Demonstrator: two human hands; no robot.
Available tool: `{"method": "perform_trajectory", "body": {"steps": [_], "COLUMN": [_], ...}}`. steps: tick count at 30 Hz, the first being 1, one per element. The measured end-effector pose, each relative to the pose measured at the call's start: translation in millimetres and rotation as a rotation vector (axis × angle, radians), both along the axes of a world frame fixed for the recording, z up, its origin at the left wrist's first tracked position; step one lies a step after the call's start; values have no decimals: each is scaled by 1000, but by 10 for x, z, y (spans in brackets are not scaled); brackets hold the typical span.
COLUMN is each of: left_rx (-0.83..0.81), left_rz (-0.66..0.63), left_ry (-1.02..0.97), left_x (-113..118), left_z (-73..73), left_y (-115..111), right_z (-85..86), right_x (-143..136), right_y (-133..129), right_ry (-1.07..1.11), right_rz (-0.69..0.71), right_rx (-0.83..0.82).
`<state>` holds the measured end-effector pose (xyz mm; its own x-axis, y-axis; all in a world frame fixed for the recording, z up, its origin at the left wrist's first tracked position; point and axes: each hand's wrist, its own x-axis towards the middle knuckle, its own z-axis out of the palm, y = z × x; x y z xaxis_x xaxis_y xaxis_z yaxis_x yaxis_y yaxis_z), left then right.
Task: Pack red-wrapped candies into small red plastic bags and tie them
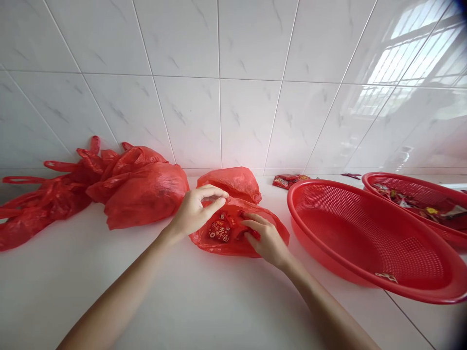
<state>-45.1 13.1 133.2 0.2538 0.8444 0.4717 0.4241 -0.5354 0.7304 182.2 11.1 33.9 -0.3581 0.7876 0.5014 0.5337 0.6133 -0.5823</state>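
A thin red plastic bag [279, 233] lies on the white counter with its mouth spread wide. My left hand [197, 209] pinches the bag's rim at the far left side between thumb and fingertips. Inside the bag rests a red snack packet [219, 231] with white printed characters. My right hand [265, 237] reaches into the mouth from the right, its fingers curled around a small red packet [241, 234] that is partly hidden by them.
Full red plastic bags [146, 189] sit against the tiled wall at left. Behind the open bag is another red bag [233, 180]. Several red packets [286, 181] lie near the wall. At right stand a red perforated basket [328, 260] and a second basket [401, 181] holding packets.
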Motion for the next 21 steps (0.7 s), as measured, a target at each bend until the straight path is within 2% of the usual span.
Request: {"method": "perform_trajectory", "body": {"steps": [3, 6, 8, 12, 15, 18, 21], "left_rx": [12, -69, -115, -184, -215, -256, -264], "left_rz": [37, 68, 83, 96, 96, 108, 134], "left_ry": [199, 423, 522, 570, 582, 621, 625], "left_x": [-80, -192, -277, -421, -465, -452, -425], "left_z": [82, 132, 131, 63, 7, -24, -41], "left_y": [-52, -112, -133, -99, -46, -13, -2], "right_z": [12, 93, 149, 202, 192, 147, 83], "right_x": [30, 77, 105, 108, 54, -9, -45], "right_y": [19, 21, 13, -41, -108, -155, -153], "right_ry": [-22, -11, -49, -163, -257, -359, -435], "right_rz": [-31, -61, -41, 200, 337, 290, 166], "right_rx": [69, 116, 91, -48, -64, -52, -43]}}
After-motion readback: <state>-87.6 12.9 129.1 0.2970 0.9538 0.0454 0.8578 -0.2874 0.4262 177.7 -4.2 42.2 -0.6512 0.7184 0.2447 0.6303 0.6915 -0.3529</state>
